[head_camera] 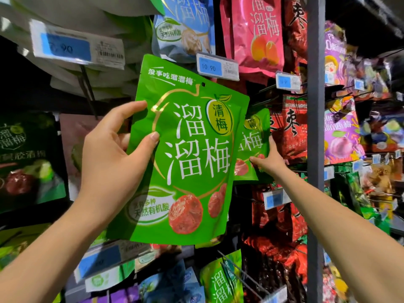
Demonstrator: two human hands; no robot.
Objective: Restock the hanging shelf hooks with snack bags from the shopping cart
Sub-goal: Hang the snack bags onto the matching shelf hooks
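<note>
- The green snack bag (192,154) is up in front of the shelf at chest-to-face height, covering most of the middle of my view, just below a price tag (217,66).
- My left hand (113,149) grips its left edge, thumb on the printed face and fingers curled behind.
- My right hand (269,160) pinches the lower right edge of a second green bag (253,145) just behind the first; whether that one already sits on a hook I cannot tell.
- The front bag's long axis runs near vertical, seal end up and print facing me, its top edge sloping down to the right.
- The hang hole (203,84) sits in the upper seal.
- To do this well, I judge I should level the top edge, line the hole up with the free hook tip, and push straight back.
- Red bags (290,132) hang beside a grey upright post (314,127).
</note>
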